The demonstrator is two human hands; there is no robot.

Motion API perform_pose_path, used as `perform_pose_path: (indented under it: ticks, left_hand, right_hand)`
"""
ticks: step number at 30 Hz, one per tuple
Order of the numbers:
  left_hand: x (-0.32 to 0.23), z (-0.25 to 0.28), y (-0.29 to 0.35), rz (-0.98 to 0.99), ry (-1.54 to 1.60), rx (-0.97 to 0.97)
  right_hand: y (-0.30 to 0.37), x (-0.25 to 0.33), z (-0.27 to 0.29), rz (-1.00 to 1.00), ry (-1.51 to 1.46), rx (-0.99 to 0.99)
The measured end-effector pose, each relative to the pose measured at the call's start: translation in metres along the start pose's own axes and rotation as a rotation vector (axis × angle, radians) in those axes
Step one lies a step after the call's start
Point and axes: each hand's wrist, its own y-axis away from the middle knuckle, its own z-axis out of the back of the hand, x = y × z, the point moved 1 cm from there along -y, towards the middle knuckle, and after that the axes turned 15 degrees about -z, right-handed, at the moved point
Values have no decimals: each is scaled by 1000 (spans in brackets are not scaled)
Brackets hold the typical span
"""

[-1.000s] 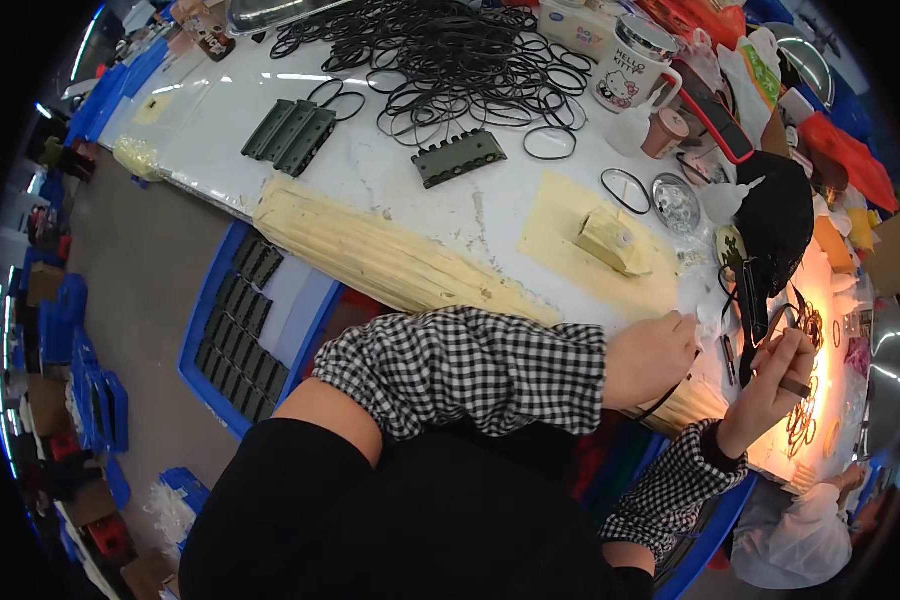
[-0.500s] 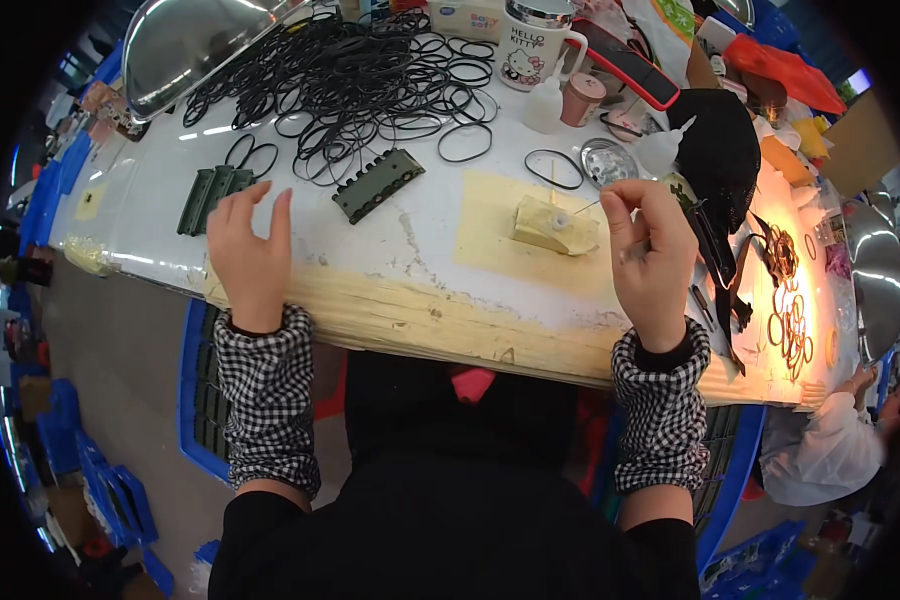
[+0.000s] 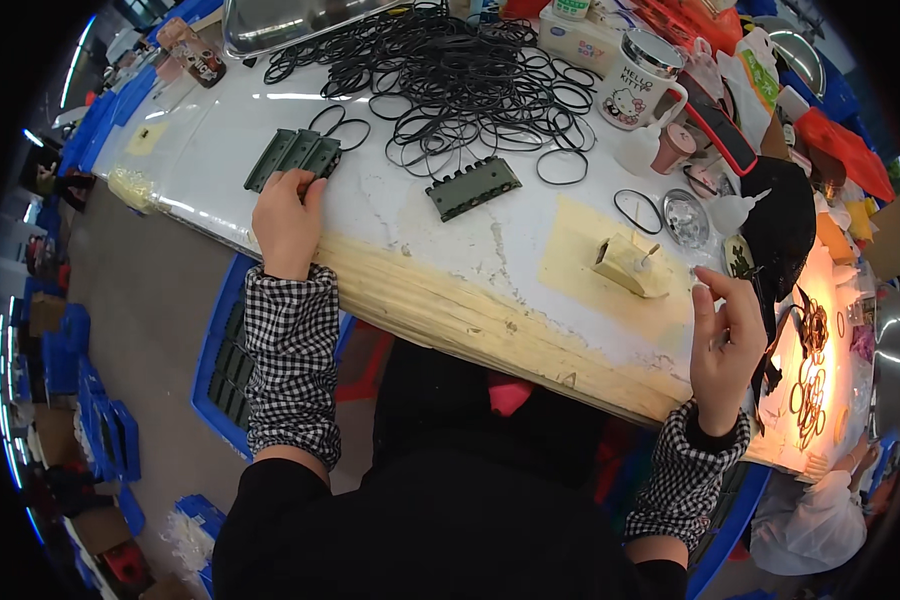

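A grey floor point(image 3: 135, 340) borders the scuffed white surface point(image 3: 220, 150), creased yellow tape point(image 3: 420, 287) along its near edge, thin black rings point(image 3: 450, 85) toward its far edge. Toward its left end, the left hand point(image 3: 288, 228) curls loosely on ridged green blocks point(image 3: 292, 150); toward the right, the right hand point(image 3: 727, 345) nearly pinches beside a tape-wrapped block point(image 3: 625, 268). Whether either grip holds anything, I cannot tell.
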Motion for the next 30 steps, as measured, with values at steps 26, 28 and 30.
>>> perform_pose_path:
  ticks: [26, 28, 30]
  left_hand:
    - [-196, -18, 77, 738, 2322, 767]
    - [-196, -19, 79, 750, 2323, 765]
    - [-195, -20, 80, 749, 2329, 763]
  right_hand:
    - [48, 33, -28, -162, -485, 325]
    - [48, 34, -28, -153, -481, 321]
    - [48, 34, -29, -136, -473, 313]
